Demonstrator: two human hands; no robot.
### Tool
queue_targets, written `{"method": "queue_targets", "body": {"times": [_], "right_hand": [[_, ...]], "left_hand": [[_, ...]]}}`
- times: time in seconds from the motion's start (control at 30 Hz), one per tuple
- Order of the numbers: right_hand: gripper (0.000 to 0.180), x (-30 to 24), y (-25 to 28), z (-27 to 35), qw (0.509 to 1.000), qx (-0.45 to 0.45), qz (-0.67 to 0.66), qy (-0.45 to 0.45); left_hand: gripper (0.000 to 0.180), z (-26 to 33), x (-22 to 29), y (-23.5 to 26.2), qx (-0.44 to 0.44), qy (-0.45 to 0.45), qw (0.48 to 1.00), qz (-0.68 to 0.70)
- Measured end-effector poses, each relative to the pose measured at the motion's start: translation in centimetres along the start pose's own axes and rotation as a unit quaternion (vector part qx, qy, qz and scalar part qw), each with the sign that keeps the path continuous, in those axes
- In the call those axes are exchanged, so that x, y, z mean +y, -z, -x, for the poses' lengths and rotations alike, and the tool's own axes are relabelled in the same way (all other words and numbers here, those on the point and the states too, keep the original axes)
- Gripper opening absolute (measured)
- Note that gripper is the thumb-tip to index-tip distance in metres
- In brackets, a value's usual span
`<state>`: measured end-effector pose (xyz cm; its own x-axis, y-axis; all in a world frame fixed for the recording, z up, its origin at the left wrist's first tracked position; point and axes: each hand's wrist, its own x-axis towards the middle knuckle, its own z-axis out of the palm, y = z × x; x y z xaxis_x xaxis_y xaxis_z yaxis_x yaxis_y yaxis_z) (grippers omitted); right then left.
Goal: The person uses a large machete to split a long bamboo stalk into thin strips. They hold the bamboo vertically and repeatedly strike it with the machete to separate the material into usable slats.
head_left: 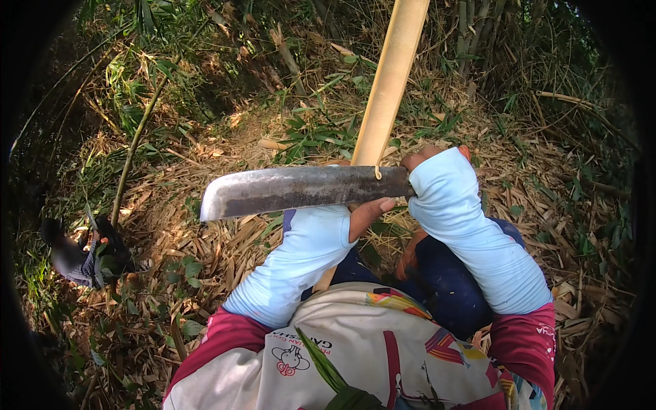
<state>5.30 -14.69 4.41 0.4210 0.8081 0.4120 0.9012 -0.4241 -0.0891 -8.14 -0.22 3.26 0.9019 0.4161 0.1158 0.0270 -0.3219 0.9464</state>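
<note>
A long pale split bamboo pole runs from the top of the view down toward my lap. My right hand, in a light blue sleeve, grips the handle of a broad dark machete. Its blade lies crosswise, pointing left, against the pole. My left hand, also in a light blue sleeve, sits just under the blade and holds the pole's lower part; most of its fingers are hidden behind the blade.
Dry bamboo leaves and stalks cover the sloping ground. A thin green bamboo stem leans at the left. Another person crouches at the far left. Dense bamboo clumps stand at the top right.
</note>
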Motion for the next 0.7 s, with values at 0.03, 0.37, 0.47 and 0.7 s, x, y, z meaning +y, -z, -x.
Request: {"method": "queue_targets", "body": {"times": [0.03, 0.37, 0.47, 0.7], "right_hand": [[0.018, -0.1, 0.4, -0.1, 1.0, -0.019, -0.014, 0.007], [0.017, -0.6, 0.5, -0.2, 0.998, -0.038, -0.025, 0.051], [0.016, -0.3, 0.2, -0.1, 0.998, -0.041, -0.013, 0.039], [0.015, 0.2, 0.0, -0.1, 0.999, -0.03, -0.011, 0.019]], "left_hand": [[0.046, -0.2, -0.1, 0.2, -0.001, -0.009, 1.0, -0.001], [0.062, -0.4, -0.2, 0.6, 0.017, -0.068, 0.998, -0.008], [0.059, -0.2, 0.0, 0.6, 0.011, -0.048, 0.999, -0.014], [0.052, -0.3, -0.7, 0.7, -0.027, -0.032, 0.995, -0.09]]}}
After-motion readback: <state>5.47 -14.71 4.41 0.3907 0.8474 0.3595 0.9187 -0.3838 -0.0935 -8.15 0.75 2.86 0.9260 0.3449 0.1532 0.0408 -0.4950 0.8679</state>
